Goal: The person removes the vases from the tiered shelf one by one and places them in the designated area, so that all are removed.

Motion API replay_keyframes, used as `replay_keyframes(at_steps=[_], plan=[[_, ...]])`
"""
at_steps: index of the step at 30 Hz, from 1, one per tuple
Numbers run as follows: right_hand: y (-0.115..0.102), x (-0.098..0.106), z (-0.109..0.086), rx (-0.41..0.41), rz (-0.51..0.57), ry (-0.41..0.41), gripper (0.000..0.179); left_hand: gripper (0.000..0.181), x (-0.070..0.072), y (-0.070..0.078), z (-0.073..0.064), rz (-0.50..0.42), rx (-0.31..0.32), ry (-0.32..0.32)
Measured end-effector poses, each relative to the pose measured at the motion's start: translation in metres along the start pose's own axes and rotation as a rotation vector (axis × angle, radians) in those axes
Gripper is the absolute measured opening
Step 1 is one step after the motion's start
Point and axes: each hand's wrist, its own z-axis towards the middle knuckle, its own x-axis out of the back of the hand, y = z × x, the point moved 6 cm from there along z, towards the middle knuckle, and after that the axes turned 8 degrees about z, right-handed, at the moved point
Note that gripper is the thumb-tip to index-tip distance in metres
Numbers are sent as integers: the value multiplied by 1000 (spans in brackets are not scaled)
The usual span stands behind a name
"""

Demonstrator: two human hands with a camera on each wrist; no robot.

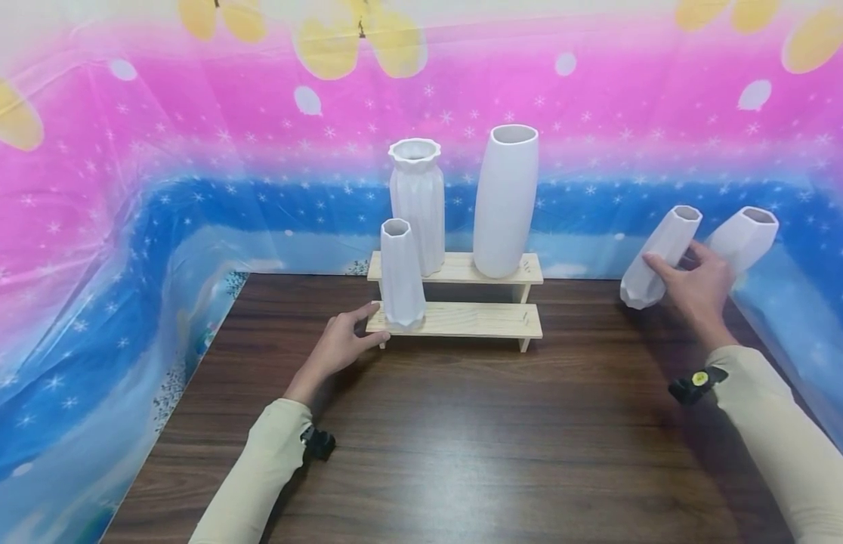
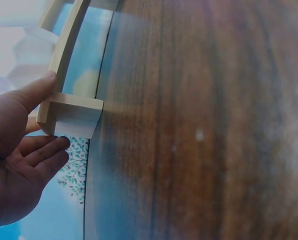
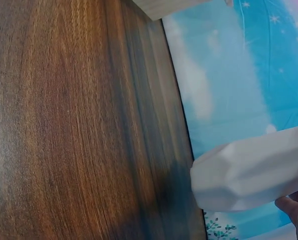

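A slim white faceted vase (image 1: 659,261) leans to the right in my right hand (image 1: 702,289), whose thumb and fingers grip its side. In the right wrist view, the base end of this vase (image 3: 244,175) shows close to the table's back edge. My left hand (image 1: 340,344) holds the left end of a two-tier wooden stand (image 1: 476,320), thumb at the front and fingers behind. On the lower tier stands a small faceted vase (image 1: 402,279). A ruffled-rim vase (image 1: 421,208) and a tall smooth vase (image 1: 507,204) stand on the upper tier.
Just right of my right hand, another white faceted vase (image 1: 746,236) tilts to the right, its lower part hidden. A dark wooden table (image 1: 435,446) spreads in front of the stand. Behind it hangs a pink and blue printed cloth (image 1: 258,151).
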Motion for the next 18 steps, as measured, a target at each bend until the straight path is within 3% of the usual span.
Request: replay_keyframes(at_steps=[18], plan=[[15, -6, 3, -30, 17, 0, 79, 70, 1, 2, -1, 3, -3, 0]])
